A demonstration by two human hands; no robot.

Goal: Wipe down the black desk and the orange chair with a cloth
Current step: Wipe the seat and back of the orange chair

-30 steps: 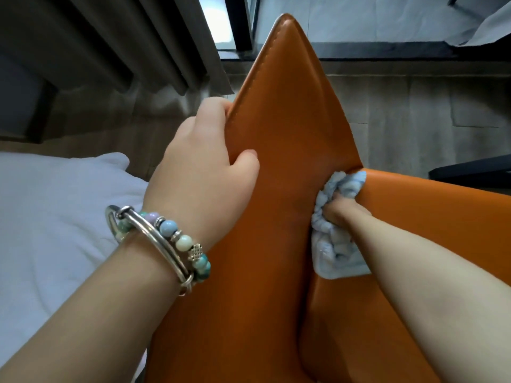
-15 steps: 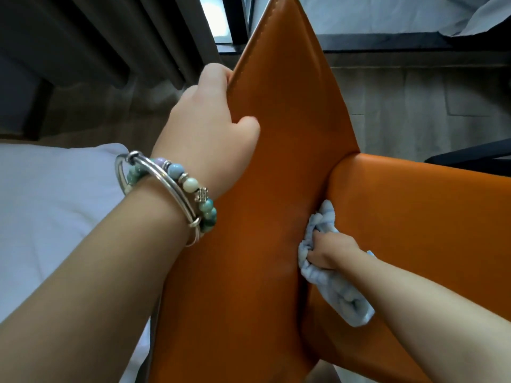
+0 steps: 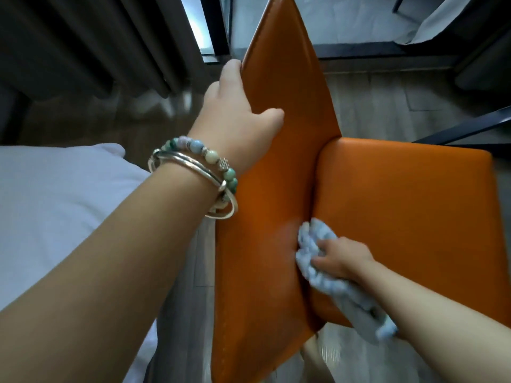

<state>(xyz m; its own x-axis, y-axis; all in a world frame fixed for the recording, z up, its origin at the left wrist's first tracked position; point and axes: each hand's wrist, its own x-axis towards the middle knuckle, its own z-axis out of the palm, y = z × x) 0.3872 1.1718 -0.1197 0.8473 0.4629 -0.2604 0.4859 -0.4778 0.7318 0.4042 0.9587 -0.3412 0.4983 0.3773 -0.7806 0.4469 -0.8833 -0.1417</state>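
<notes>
Right fingers [image 3: 326, 261]: curled tight into a bunched pale blue cloth [image 3: 313, 237], pressing it into the crease where backrest meets seat, lower centre of the frame.
Right hand [image 3: 343, 257]: knuckles up over the wad, forearm running off to the lower right.
Cloth: fluffy, soft and evidently light. A loose tail trails under the forearm. It should crumple to any shape, so it is best held as a palm-filling wad, as here, with a fold pushed into the seam.
Left fingers [image 3: 232, 71]: wrapped round the backrest's left edge, thumb laid across its front face, upper centre of the frame.
Left hand [image 3: 237, 120]: grips that edge as a brace.
Orange chair [image 3: 279, 167]: fills the middle of the frame.
Backrest [image 3: 284, 78]: runs from top centre down to the bottom edge, thin and stiff-looking, with a stitched border.
Seat [image 3: 401, 211]: spreads to the right, padded, its corners rounded.
Handling of the chair: the cover looks like smooth leather, probably slick under a damp wipe and easily marked by anything hard. The chair may shift or tip under a sideways push, so the backrest's rim is the sensible place to hold it.
Black desk: not identifiable. A dark bar [image 3: 470, 128] crosses the right edge, and it is unclear what it belongs to.
Wrist: beaded and metal bracelets [image 3: 199, 164] on the left arm, close to the leather.
Around: white bed [image 3: 55, 194] at left, dark curtain [image 3: 83, 40] at upper left, pale floor [image 3: 381, 100] beyond.
</notes>
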